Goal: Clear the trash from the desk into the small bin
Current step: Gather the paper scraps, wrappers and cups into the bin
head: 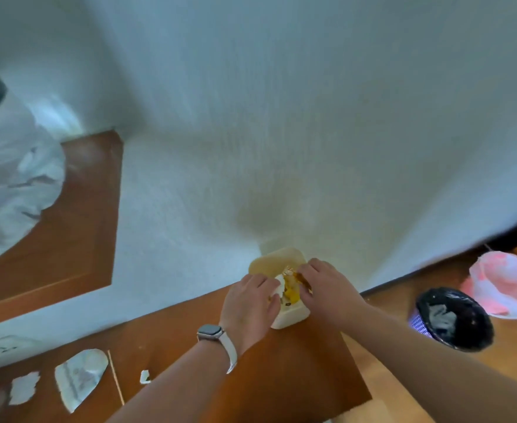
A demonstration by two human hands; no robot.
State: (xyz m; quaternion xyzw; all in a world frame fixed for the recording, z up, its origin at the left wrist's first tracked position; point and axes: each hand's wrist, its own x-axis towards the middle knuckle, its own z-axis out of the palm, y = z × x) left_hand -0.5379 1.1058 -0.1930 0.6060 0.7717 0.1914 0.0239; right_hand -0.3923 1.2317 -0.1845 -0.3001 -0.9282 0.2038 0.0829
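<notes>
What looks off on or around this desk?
Torn paper scraps and a thin stick lie loose on the desk's left end. A brownish stain marks the wall above the open food box. A crumpled pink bag lies on the floor beside the bin.

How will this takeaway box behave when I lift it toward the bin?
The box looks like thin foam, so probably light and bendy; squeezing may crack it. Its lid is open with loose wrappers inside, which could spill if it tilts. Flat-bottomed, it should slide rather than roll.
</notes>
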